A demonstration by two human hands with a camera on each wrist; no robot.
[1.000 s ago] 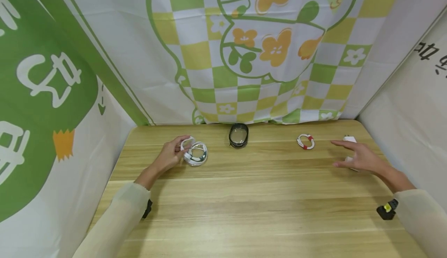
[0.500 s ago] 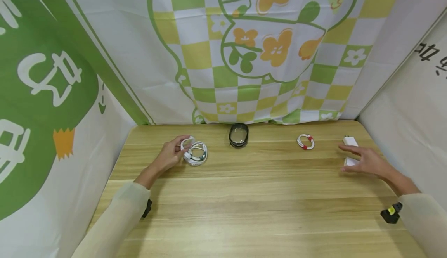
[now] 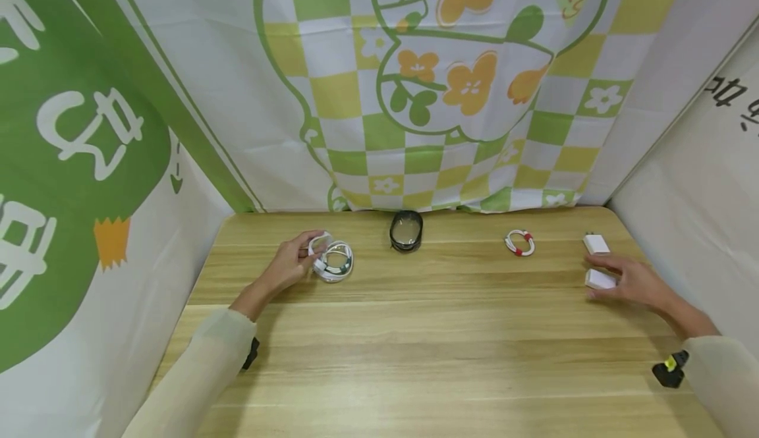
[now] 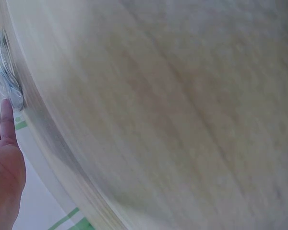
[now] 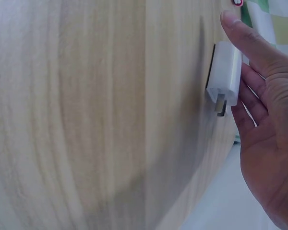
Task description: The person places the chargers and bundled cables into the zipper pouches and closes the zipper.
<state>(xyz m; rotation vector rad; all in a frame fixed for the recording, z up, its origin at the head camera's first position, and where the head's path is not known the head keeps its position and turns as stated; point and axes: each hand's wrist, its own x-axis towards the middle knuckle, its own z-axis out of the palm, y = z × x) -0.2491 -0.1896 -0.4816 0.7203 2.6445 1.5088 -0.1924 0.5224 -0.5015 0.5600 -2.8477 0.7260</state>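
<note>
At the left rear of the table, my left hand (image 3: pixel 287 263) pinches the edge of a coiled white cable (image 3: pixel 333 276) with a dark green band around part of it. The left wrist view catches the coil (image 4: pixel 8 67) at its edge, by the fingertips. On the right, my right hand (image 3: pixel 643 285) surrounds a white charger plug (image 3: pixel 600 280), fingers beyond it and thumb on the near side. In the right wrist view the thumb stands apart from the charger plug (image 5: pixel 225 69), whose metal prongs show. A second white charger plug (image 3: pixel 596 244) lies just behind.
A black coiled cable (image 3: pixel 406 247) lies near the rear middle of the wooden table (image 3: pixel 415 346). Right of it is a small white cable coil (image 3: pixel 527 236) with red ties. A patterned curtain (image 3: pixel 379 141) hangs along the back edge, and cloth walls flank both sides.
My right hand has moved right and nearer, from above the charger plugs to around the nearer one, uncovering the farther one. The left hand stays at the white cable.
</note>
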